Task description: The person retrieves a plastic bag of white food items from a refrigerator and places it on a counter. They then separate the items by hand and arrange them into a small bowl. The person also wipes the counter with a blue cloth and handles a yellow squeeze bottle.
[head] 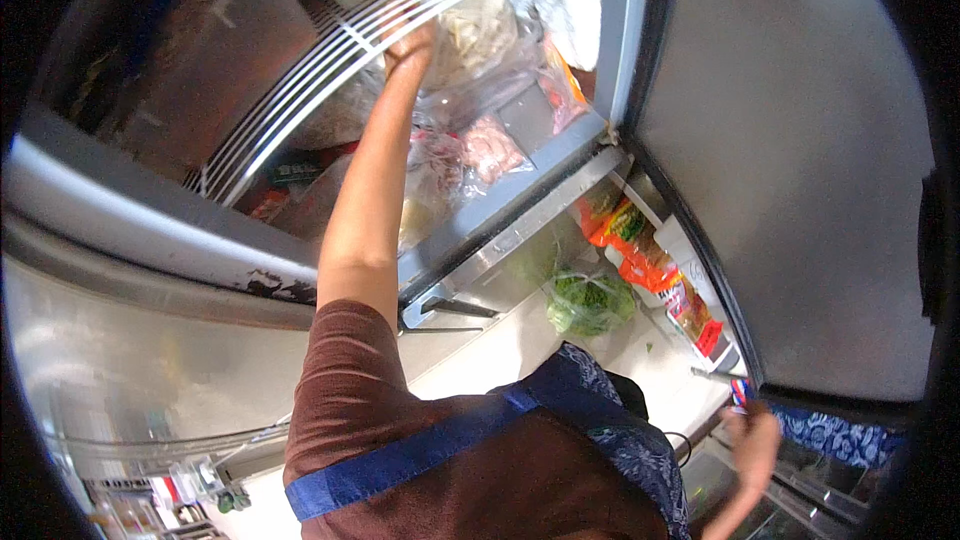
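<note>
My left hand (411,41) reaches into the upright refrigerator, its fingers partly hidden behind the white wire shelf (300,109). Right beside it lies a clear plastic bag of pale food (480,26); whether my fingers grip it is not visible. Below sit a bag of pinkish meat (491,148) and other clear bags. At the lower right, my right hand (752,444) is blurred near the edge of the open metal door (795,165). A small red, white and blue item (740,394) shows at its fingertips; whether it is held cannot be made out.
On the pale floor rests a bagged green leafy vegetable (590,302). Orange and red food packages (637,240) stand in a row beneath the door, near a white container (686,251). A translucent bin (217,45) occupies the upper left shelf. Blue patterned cloth (832,436) hangs at the lower right.
</note>
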Demonstrator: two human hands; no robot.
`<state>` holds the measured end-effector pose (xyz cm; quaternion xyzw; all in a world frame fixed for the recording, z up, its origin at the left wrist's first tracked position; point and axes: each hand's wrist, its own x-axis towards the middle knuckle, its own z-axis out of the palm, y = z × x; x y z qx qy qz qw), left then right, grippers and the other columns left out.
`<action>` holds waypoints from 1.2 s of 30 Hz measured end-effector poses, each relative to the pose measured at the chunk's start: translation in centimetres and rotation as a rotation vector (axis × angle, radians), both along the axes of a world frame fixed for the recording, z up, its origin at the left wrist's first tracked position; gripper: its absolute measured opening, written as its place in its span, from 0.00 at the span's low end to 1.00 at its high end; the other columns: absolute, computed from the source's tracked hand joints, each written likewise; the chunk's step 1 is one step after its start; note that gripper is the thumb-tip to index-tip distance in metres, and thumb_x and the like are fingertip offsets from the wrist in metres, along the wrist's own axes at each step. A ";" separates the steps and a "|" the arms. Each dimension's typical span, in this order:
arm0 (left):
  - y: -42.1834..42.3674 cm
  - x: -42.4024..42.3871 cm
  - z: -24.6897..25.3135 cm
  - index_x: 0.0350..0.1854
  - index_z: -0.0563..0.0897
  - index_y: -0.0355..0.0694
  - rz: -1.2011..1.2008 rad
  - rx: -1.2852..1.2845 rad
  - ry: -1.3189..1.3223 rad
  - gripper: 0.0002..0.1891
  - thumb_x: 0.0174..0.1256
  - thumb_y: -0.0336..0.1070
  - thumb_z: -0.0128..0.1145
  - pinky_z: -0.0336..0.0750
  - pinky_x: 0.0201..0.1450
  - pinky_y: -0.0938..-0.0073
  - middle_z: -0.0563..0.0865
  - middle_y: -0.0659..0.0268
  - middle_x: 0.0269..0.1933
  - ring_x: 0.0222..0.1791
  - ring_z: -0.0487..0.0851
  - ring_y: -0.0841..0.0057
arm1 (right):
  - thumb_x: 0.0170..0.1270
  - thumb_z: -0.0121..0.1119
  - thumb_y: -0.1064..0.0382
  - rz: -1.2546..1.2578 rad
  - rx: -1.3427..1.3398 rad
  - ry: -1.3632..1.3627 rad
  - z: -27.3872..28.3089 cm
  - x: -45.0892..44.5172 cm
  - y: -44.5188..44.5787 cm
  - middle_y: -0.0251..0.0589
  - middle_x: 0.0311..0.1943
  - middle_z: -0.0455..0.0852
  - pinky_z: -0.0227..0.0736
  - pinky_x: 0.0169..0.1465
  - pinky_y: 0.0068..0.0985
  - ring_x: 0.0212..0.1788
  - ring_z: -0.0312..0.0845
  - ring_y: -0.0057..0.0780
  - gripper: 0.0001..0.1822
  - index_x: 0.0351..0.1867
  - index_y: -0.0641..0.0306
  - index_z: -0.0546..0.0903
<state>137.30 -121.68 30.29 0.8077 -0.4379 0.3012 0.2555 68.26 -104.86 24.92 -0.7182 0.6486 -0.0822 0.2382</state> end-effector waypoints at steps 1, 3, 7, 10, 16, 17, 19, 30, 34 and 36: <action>0.7 -2.6 0.8 0.46 0.81 0.40 -0.019 -0.055 0.051 0.17 0.60 0.45 0.54 0.76 0.48 0.63 0.83 0.55 0.45 0.45 0.81 0.59 | 0.50 0.68 0.65 0.015 0.189 -0.010 0.5 3.8 -0.4 0.51 0.27 0.84 0.73 0.33 0.31 0.28 0.81 0.38 0.14 0.35 0.71 0.80; 1.9 -3.4 1.8 0.47 0.80 0.42 -0.013 0.008 0.167 0.21 0.62 0.52 0.49 0.75 0.48 0.59 0.83 0.55 0.47 0.45 0.81 0.57 | 0.50 0.68 0.62 0.315 0.089 -0.207 -0.8 9.3 -2.5 0.52 0.35 0.85 0.77 0.41 0.32 0.39 0.83 0.44 0.21 0.44 0.70 0.77; 0.1 2.5 -1.6 0.56 0.73 0.40 0.004 -0.090 0.025 0.26 0.61 0.53 0.49 0.69 0.54 0.54 0.77 0.47 0.52 0.51 0.76 0.53 | 0.56 0.64 0.63 0.668 0.145 -0.809 -4.5 20.9 -11.7 0.42 0.38 0.82 0.74 0.41 0.26 0.37 0.79 0.29 0.21 0.50 0.67 0.73; 1.6 3.9 -4.2 0.58 0.72 0.39 0.061 -0.122 0.115 0.27 0.61 0.52 0.50 0.68 0.55 0.53 0.76 0.45 0.53 0.53 0.75 0.52 | 0.61 0.58 0.60 0.541 0.425 -1.041 -6.3 32.5 -18.1 0.38 0.41 0.78 0.73 0.40 0.22 0.38 0.75 0.24 0.18 0.49 0.67 0.72; 2.3 0.1 -1.7 0.58 0.71 0.39 0.060 -0.238 0.242 0.27 0.61 0.51 0.51 0.69 0.55 0.54 0.75 0.44 0.53 0.53 0.75 0.52 | 0.65 0.54 0.50 0.308 0.806 -1.396 -4.6 47.5 -24.8 0.61 0.49 0.74 0.76 0.48 0.40 0.48 0.76 0.47 0.30 0.56 0.77 0.63; 2.6 0.2 -1.6 0.58 0.71 0.39 0.067 -0.255 0.250 0.27 0.61 0.51 0.52 0.69 0.55 0.54 0.75 0.44 0.53 0.53 0.75 0.52 | 0.66 0.53 0.50 0.293 0.902 -1.436 -4.5 49.2 -25.0 0.64 0.49 0.73 0.76 0.49 0.41 0.49 0.75 0.50 0.31 0.57 0.78 0.62; 3.5 0.2 -1.6 0.58 0.71 0.39 0.094 -0.292 0.260 0.27 0.61 0.51 0.52 0.70 0.54 0.54 0.75 0.44 0.53 0.53 0.75 0.52 | 0.66 0.52 0.48 0.263 0.996 -1.477 -3.8 52.3 -24.9 0.68 0.49 0.72 0.76 0.49 0.42 0.50 0.75 0.54 0.32 0.57 0.78 0.61; 4.7 -1.0 -3.7 0.57 0.71 0.38 0.204 -0.559 0.387 0.26 0.61 0.49 0.55 0.72 0.53 0.56 0.75 0.42 0.54 0.53 0.76 0.53 | 0.69 0.47 0.52 0.147 0.526 -1.363 -4.0 55.4 -26.1 0.50 0.23 0.80 0.72 0.17 0.26 0.17 0.78 0.35 0.17 0.43 0.66 0.70; 4.0 0.0 -7.3 0.60 0.70 0.44 -0.254 -0.989 1.195 0.24 0.65 0.49 0.55 0.70 0.54 0.66 0.76 0.61 0.56 0.52 0.75 0.63 | 0.69 0.47 0.54 0.305 0.361 -1.496 -1.5 55.7 -26.2 0.38 0.16 0.76 0.64 0.13 0.20 0.11 0.69 0.25 0.12 0.38 0.61 0.71; 3.4 -1.8 -6.3 0.60 0.69 0.52 -0.486 -1.113 1.589 0.22 0.67 0.53 0.50 0.70 0.50 0.65 0.77 0.68 0.53 0.45 0.75 0.67 | 0.68 0.47 0.54 0.370 0.253 -1.530 -1.3 55.5 -27.3 0.36 0.14 0.75 0.62 0.13 0.19 0.11 0.67 0.22 0.12 0.33 0.59 0.72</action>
